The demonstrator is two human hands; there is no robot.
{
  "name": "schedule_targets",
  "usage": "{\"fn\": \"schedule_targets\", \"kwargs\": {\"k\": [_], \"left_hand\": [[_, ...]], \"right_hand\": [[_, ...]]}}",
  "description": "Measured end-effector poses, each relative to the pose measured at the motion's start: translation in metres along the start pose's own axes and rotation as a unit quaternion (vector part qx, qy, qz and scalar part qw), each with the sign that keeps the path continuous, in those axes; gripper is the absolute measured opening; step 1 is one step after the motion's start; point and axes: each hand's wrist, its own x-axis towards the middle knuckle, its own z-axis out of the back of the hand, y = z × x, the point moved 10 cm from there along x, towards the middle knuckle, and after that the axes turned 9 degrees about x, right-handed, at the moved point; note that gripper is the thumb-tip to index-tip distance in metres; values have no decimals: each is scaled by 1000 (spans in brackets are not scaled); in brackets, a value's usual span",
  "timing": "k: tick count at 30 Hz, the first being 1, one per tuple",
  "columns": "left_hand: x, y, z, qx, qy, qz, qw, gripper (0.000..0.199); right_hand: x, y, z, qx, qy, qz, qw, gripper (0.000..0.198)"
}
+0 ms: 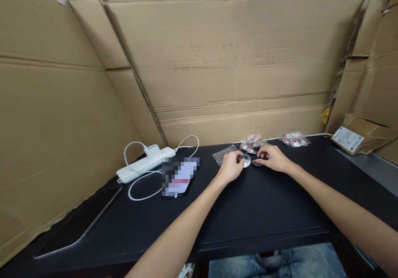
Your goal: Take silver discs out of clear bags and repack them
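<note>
Between the thumb and fingers of my left hand is a small, clear, shiny round disc, tilted up on edge; its exact kind is not plain. Just to its right, my right hand has its fingers curled around the edge of a dark, shiny round disc low over the table. The two discs are close together but look apart. A flat clear plastic bag lies behind my left hand. Beyond both hands sits a pile of small clear packets with red marks.
More clear packets lie at the back right, near a cardboard box with a white label. To the left are a phone, a white power strip with cables and a dark tablet. Cardboard walls enclose the black table.
</note>
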Motion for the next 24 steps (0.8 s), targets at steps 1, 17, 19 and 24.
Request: {"fn": "schedule_targets", "kwargs": {"k": [1, 17, 19, 24], "left_hand": [[1, 4, -1, -11, 4, 18, 1000, 8], [-10, 25, -30, -416, 79, 244, 873, 12], [-10, 24, -31, -417, 84, 240, 873, 11], [-10, 22, -33, -418, 94, 236, 872, 10]], "right_hand": [[1, 0, 5, -12, -14, 5, 1000, 9], [-1, -52, 21, -69, 50, -83, 993, 19], [0, -51, 24, -64, 53, -84, 993, 23], [-1, -59, 30, -59, 79, -102, 990, 11]]}}
